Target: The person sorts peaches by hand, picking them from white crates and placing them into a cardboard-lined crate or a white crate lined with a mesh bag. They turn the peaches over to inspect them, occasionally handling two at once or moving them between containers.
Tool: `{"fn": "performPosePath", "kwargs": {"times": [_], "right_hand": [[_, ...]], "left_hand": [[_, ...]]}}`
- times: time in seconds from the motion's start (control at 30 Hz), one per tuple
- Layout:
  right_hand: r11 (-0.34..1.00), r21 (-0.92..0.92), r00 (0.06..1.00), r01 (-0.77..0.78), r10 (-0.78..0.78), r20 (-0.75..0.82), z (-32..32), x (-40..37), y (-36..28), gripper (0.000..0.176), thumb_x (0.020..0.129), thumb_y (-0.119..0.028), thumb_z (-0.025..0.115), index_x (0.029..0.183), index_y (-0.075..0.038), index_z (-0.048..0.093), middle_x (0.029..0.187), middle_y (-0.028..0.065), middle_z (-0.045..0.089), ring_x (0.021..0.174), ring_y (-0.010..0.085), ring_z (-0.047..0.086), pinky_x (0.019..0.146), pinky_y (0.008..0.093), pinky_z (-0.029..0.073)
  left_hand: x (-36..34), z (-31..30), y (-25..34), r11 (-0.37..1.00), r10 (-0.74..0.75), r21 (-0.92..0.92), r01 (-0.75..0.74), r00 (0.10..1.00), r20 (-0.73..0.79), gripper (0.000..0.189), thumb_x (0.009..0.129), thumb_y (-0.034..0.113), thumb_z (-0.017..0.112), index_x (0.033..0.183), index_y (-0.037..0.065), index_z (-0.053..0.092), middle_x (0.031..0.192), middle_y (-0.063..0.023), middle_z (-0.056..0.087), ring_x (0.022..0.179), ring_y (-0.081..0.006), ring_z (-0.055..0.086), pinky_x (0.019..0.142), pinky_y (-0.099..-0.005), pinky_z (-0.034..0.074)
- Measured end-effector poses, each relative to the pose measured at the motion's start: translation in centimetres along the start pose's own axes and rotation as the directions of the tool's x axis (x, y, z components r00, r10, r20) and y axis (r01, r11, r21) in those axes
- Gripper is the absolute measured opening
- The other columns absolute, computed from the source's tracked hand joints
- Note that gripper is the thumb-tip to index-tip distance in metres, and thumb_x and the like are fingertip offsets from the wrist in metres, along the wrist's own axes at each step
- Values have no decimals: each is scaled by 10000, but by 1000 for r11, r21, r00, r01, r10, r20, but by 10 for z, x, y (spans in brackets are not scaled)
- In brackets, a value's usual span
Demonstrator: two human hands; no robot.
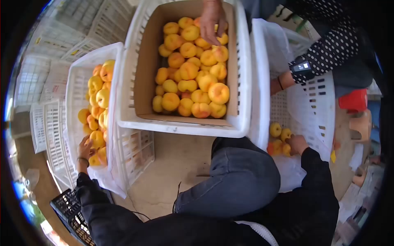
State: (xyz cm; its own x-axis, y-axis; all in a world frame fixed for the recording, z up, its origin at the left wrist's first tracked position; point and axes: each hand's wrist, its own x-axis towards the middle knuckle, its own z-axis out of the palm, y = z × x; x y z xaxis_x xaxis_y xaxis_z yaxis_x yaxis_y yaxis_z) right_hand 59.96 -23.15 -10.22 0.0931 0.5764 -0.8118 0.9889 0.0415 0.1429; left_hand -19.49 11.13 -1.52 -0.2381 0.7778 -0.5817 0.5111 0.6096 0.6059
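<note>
My left hand (85, 149) is at the near end of the left white crate (73, 88), its fingers apart against the yellow peaches (97, 139) piled there. On the right, my right hand (298, 144) reaches down into another white crate (316, 102) with a thin white liner. Its fingers are curled against a yellow peach (286, 134) in a small group on the crate floor; the fingertips are partly hidden. Between the two stands a white crate (184, 129) with a cardboard lining, holding many yellow-orange peaches (188, 70).
Another person's hand (213, 22) hovers over the middle crate's peaches. That person's other arm, in a dotted sleeve (328, 49), reaches into the right crate. Stacked white crates (61, 33) stand at far left, a black crate (72, 211) below. A red stool (353, 99) is at right.
</note>
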Motion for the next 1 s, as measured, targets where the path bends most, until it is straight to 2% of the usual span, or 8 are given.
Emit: {"fn": "performPosePath", "kwargs": {"times": [0.17,0.23,0.3,0.5,0.6,0.77,0.9,1.0], "right_hand": [[612,777,982,146,3,-187,-67,-45,13,631,560,-136,721,1163,-84,544,1063,136,605,939,253,599,814,342,483],[307,899,945,312,-2,-327,-90,-70,1,648,575,-120,737,1188,-80,532,1076,99,597,962,216,582,843,324,465],[-3,884,884,467,-10,-467,-112,-96,-14,665,590,-105,752,1213,-76,519,1089,61,588,984,180,565,872,305,446],[-366,576,656,730,142,-741,-142,-146,-71,633,643,-153,772,1192,-19,487,1083,65,582,984,151,568,885,298,458],[-580,620,774,529,29,-633,-157,-174,-93,471,770,-248,686,1132,-14,497,920,107,620,727,182,635,652,311,537],[-451,632,738,630,97,-668,-170,-198,-117,443,853,-293,623,1156,-7,474,945,121,603,710,178,631,634,277,540],[-487,573,706,660,140,-694,-171,-209,-125,533,880,-303,610,1259,-9,378,985,112,570,786,166,629,678,270,532],[-194,481,518,855,339,-785,-170,-208,-132,593,804,-175,713,1273,-42,376,1072,89,527,983,143,552,834,280,482]], "left_hand": [[64,-20,-26,917,261,341,-209,958,-116,297,888,248,588,1113,56,556,824,-63,621,506,-127,541,433,-250,432],[68,-8,-24,431,853,765,-478,491,-174,290,876,201,602,1114,40,559,936,-91,613,700,-179,606,596,-289,498],[-9,54,52,644,751,464,-608,620,-229,279,856,122,598,1116,29,554,1032,-109,596,861,-217,610,737,-296,494],[-222,214,183,273,925,99,-957,290,245,215,756,-16,622,970,-3,604,880,-88,620,764,-173,634,722,-265,485],[-280,271,207,241,889,-280,-929,96,448,423,710,6,705,1106,3,553,988,-101,600,864,-197,623,779,-307,489],[-333,338,228,376,794,-678,-631,-157,587,783,735,257,774,1329,12,327,1201,-155,515,1022,-242,569,885,-340,470],[-342,344,231,512,723,-669,-539,-150,674,705,776,162,739,1329,4,332,1212,-127,506,1077,-182,537,914,-318,456],[-346,346,223,513,759,-705,-490,-125,639,680,784,109,724,1331,16,332,1198,-97,488,1104,-156,501,902,-301,457]]}}
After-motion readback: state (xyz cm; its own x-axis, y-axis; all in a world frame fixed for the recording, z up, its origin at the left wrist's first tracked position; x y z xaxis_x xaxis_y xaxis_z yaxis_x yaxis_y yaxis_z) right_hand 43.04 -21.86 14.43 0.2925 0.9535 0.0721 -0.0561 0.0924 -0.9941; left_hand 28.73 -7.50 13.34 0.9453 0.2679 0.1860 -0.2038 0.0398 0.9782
